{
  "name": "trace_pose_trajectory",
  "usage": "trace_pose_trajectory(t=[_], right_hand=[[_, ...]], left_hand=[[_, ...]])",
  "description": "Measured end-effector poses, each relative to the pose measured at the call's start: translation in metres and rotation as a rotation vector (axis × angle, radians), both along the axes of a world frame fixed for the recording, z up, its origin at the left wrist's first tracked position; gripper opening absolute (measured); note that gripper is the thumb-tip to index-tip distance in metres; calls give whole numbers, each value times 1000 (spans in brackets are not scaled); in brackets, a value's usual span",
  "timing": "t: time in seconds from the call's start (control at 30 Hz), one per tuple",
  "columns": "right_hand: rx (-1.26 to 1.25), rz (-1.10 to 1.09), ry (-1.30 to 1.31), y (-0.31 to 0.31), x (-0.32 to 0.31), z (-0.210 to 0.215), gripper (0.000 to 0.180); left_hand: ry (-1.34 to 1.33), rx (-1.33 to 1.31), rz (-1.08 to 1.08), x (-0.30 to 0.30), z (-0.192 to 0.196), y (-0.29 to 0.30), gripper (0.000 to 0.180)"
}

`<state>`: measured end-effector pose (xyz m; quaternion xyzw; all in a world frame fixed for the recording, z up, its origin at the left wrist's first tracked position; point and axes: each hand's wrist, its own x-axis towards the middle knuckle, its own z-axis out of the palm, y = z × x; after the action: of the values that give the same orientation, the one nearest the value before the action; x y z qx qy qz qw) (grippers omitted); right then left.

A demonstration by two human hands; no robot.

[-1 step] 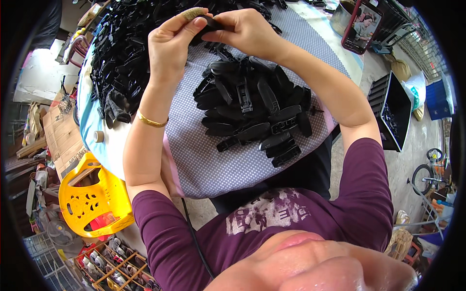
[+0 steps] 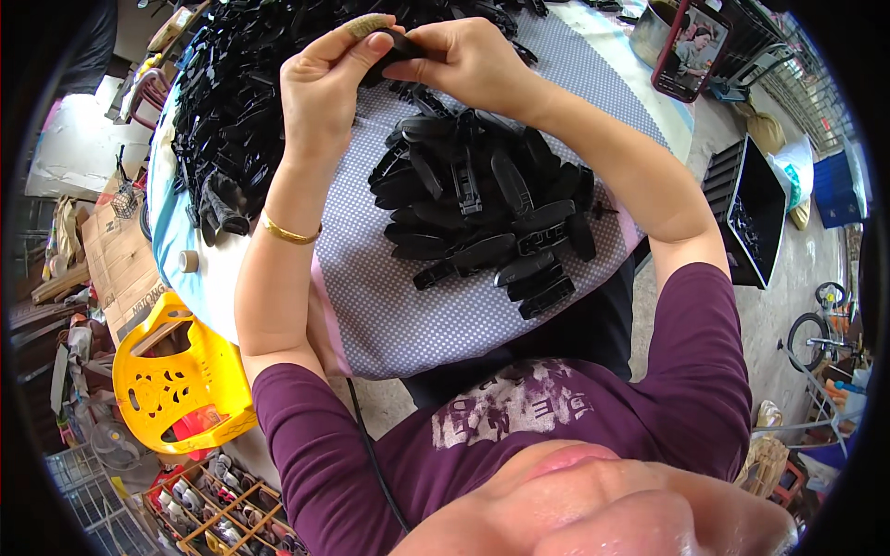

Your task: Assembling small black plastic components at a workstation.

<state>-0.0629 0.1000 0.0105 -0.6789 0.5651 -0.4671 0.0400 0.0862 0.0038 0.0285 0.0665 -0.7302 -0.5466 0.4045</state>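
Note:
My left hand (image 2: 326,85) and my right hand (image 2: 464,57) meet over the far side of the table, both pinching one small black plastic clip (image 2: 399,44) between their fingertips. A tan wrap covers my left index fingertip, and a gold bracelet (image 2: 287,232) sits on my left wrist. Just below the hands lies a pile of black plastic clips (image 2: 491,208) on the dotted grey cloth (image 2: 417,315). A much larger heap of loose black clip parts (image 2: 246,111) fills the table's far left.
A phone (image 2: 691,46) with a lit screen leans by a metal pot at the far right. A black tray (image 2: 756,218) stands on the floor to the right, a yellow plastic stool (image 2: 176,380) to the left, a crate of small bottles (image 2: 209,505) below.

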Motion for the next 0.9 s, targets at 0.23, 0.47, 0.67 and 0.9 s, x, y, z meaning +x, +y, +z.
trace_pose_trajectory(t=[0.23, 0.47, 0.67, 0.9], right_hand=[[5, 79, 130, -2, -13, 17, 31], [43, -74, -275, -17, -103, -8, 22], [15, -193, -145, -32, -107, -17, 21], [-103, -280, 141, -67, -110, -15, 19]], left_hand=[[-141, 17, 70, 9, 9, -16, 24], [-521, -691, -402, 22, 52, 73, 44], [-418, -309, 68, 0, -1, -3, 29], [-581, -763, 280, -18, -55, -27, 33]])
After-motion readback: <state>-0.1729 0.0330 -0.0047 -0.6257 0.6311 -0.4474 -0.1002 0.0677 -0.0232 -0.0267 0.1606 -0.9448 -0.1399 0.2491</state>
